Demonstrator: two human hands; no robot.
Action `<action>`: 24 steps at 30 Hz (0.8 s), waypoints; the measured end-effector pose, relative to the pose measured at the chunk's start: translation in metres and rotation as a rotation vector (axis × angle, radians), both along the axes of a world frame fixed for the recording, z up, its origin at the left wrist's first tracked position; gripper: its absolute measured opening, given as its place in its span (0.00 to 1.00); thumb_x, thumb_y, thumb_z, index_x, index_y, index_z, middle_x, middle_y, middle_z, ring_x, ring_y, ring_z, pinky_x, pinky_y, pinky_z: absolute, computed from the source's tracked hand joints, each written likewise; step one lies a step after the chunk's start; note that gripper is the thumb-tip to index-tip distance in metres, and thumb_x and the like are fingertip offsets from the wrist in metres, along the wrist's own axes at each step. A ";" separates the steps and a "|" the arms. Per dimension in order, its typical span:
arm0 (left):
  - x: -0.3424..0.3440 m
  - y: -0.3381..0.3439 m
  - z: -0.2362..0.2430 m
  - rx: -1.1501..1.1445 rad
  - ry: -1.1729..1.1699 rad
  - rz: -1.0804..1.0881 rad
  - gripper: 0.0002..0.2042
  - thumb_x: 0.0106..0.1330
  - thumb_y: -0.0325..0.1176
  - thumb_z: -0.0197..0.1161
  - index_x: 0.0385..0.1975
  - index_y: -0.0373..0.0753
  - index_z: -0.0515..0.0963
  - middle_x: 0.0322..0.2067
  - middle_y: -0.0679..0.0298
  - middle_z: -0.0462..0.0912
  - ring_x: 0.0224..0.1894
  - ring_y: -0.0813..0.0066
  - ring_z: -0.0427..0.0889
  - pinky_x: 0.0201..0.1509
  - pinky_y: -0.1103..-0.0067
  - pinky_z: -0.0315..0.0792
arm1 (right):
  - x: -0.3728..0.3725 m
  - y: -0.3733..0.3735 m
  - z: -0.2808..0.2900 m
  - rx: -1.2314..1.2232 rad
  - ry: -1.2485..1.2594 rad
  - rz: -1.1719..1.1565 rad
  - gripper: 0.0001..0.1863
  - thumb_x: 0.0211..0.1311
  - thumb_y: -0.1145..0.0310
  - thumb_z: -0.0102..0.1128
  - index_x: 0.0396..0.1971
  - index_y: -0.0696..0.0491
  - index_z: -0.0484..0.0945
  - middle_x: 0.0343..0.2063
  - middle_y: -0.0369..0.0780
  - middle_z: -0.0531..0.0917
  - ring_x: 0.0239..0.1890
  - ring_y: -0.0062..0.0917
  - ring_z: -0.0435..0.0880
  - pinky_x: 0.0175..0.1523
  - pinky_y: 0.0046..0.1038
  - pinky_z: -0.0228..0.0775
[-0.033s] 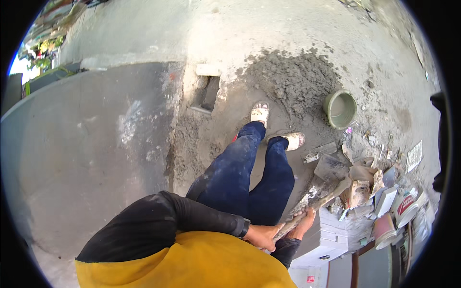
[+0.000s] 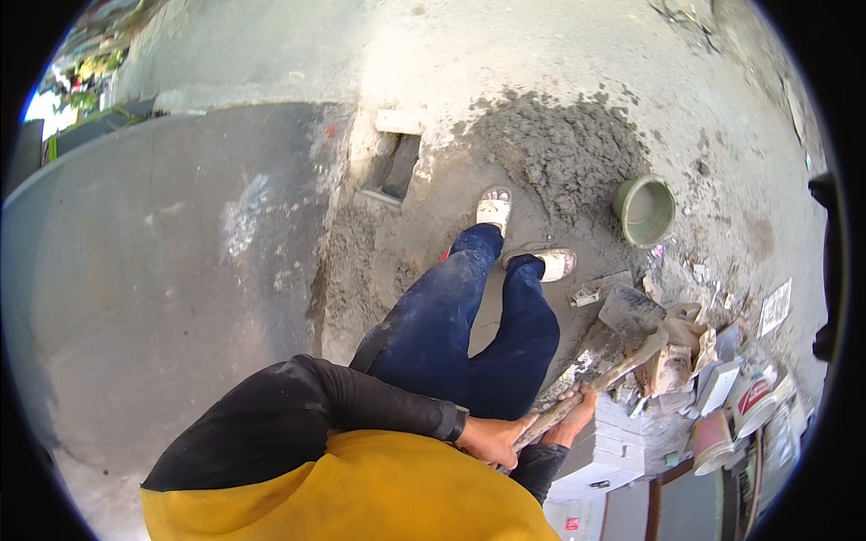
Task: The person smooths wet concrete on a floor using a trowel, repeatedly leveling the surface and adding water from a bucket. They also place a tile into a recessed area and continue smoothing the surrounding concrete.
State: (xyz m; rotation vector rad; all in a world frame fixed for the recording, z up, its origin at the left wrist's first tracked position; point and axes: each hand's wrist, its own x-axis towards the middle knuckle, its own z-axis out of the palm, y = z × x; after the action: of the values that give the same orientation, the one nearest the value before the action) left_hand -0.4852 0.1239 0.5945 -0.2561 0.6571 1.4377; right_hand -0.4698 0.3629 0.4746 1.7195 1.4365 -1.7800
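Observation:
A long wooden-handled hoe (image 2: 622, 368) slants up to the right across my front, its flat grey blade by the rubbish pile. My left hand (image 2: 492, 441) is closed around the lower part of the handle near my waist, a dark band at its wrist. Further up the shaft, my right hand (image 2: 574, 420) grips it, fingers wrapped round. Ahead of my feet lies a heap of wet grey mortar (image 2: 564, 149). Just right of the heap stands a green bucket (image 2: 646, 212), tilted in view, with its inside showing grey.
A rectangular hole (image 2: 398, 167) opens in the ground left of my sandals (image 2: 492, 212). Along the left runs a smooth grey slab (image 2: 180, 270). Torn paper sacks (image 2: 672, 365), white blocks (image 2: 613, 442) and paint pails (image 2: 713, 437) crowd the right side.
The hoe's blade and upper handle have shifted slightly up and to the right. Both hands keep their grip. The view has tilted a little; my feet stay put.

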 end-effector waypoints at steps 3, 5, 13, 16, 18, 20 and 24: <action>-0.006 -0.034 -0.002 -0.001 0.194 0.189 0.53 0.67 0.31 0.62 0.80 0.37 0.24 0.32 0.53 0.80 0.25 0.67 0.81 0.28 0.73 0.75 | -0.102 -0.016 -0.016 -0.124 0.229 -0.007 0.11 0.74 0.62 0.55 0.46 0.52 0.76 0.25 0.32 0.74 0.22 0.17 0.72 0.25 0.19 0.68; -0.010 -0.048 -0.010 -0.023 0.235 0.308 0.52 0.68 0.31 0.62 0.80 0.38 0.25 0.34 0.52 0.80 0.24 0.67 0.81 0.29 0.73 0.76 | -0.174 -0.028 -0.033 -0.229 0.201 0.010 0.12 0.77 0.58 0.54 0.48 0.51 0.77 0.24 0.29 0.72 0.21 0.15 0.71 0.23 0.18 0.67; -0.114 -0.028 -0.125 -0.166 0.263 0.743 0.47 0.71 0.42 0.68 0.82 0.45 0.43 0.35 0.63 0.80 0.20 0.82 0.76 0.26 0.80 0.76 | -0.415 -0.113 -0.116 -0.089 0.378 0.562 0.10 0.75 0.62 0.61 0.45 0.51 0.74 0.23 0.32 0.72 0.19 0.17 0.71 0.21 0.24 0.69; -0.176 -0.019 -0.212 -0.318 0.296 0.824 0.42 0.73 0.46 0.67 0.78 0.35 0.52 0.27 0.67 0.77 0.17 0.83 0.74 0.19 0.81 0.71 | -0.515 -0.161 -0.176 -0.007 0.468 0.744 0.11 0.74 0.63 0.62 0.44 0.55 0.74 0.23 0.33 0.73 0.19 0.18 0.73 0.19 0.24 0.70; -0.193 -0.020 -0.255 -0.320 0.263 1.038 0.35 0.74 0.46 0.66 0.72 0.33 0.59 0.24 0.69 0.74 0.16 0.85 0.73 0.17 0.83 0.69 | -0.539 -0.198 -0.226 0.050 0.429 0.836 0.12 0.72 0.64 0.63 0.41 0.57 0.72 0.22 0.34 0.74 0.18 0.18 0.74 0.19 0.24 0.72; -0.175 -0.020 -0.265 -0.355 0.139 1.115 0.31 0.75 0.45 0.65 0.68 0.33 0.63 0.23 0.69 0.73 0.15 0.85 0.72 0.17 0.83 0.69 | -0.501 -0.219 -0.275 0.012 0.314 0.892 0.13 0.71 0.65 0.64 0.38 0.58 0.71 0.22 0.36 0.75 0.15 0.19 0.74 0.19 0.25 0.73; -0.103 -0.008 -0.209 -0.340 -0.419 1.120 0.31 0.75 0.42 0.63 0.71 0.36 0.60 0.24 0.68 0.73 0.16 0.84 0.73 0.16 0.82 0.70 | -0.320 -0.217 -0.349 -0.178 -0.355 1.180 0.11 0.69 0.67 0.62 0.37 0.59 0.72 0.19 0.39 0.74 0.16 0.31 0.76 0.22 0.38 0.74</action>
State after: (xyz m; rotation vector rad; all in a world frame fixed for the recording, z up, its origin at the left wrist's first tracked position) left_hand -0.5883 0.1158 0.3852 -1.3094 0.3915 2.2121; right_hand -0.7897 0.1462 0.1256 0.6980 1.5344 -0.8524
